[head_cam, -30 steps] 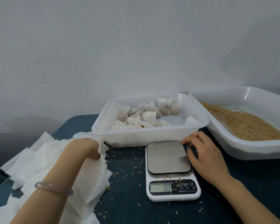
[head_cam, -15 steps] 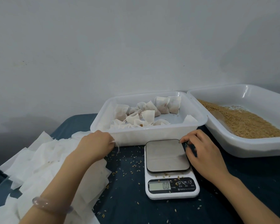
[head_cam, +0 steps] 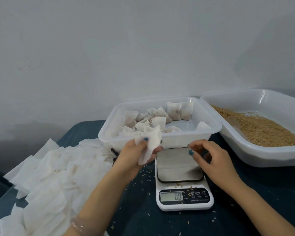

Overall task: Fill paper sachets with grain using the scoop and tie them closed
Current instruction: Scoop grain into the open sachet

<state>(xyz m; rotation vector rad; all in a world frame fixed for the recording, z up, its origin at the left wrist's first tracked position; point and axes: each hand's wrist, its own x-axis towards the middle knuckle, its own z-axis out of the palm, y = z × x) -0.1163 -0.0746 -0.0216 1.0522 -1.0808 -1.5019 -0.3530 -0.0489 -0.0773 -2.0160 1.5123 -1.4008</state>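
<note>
My left hand [head_cam: 134, 155] pinches one empty white paper sachet [head_cam: 152, 142] and holds it just left of the scale's steel platform [head_cam: 177, 166]. My right hand [head_cam: 213, 160] hovers over the platform's right edge with loosely curled fingers that hold nothing. A pile of empty sachets [head_cam: 58, 169] lies at the left. Brown grain [head_cam: 266, 132] fills the white tray [head_cam: 271, 155] at the right, with what looks like a scoop [head_cam: 235, 124] lying half buried at its left edge. Several filled, tied sachets [head_cam: 177, 111] sit in the middle white tray [head_cam: 186, 139].
The white digital scale [head_cam: 184, 199] reads 0.0 and stands on a dark blue cloth [head_cam: 143, 218]. Loose grains are scattered on the cloth and on the scale. A plain grey wall rises right behind the two trays.
My left hand has left the pile at the left and lifted one empty sachet toward the scale. My right hand has risen slightly over the platform's right edge.
</note>
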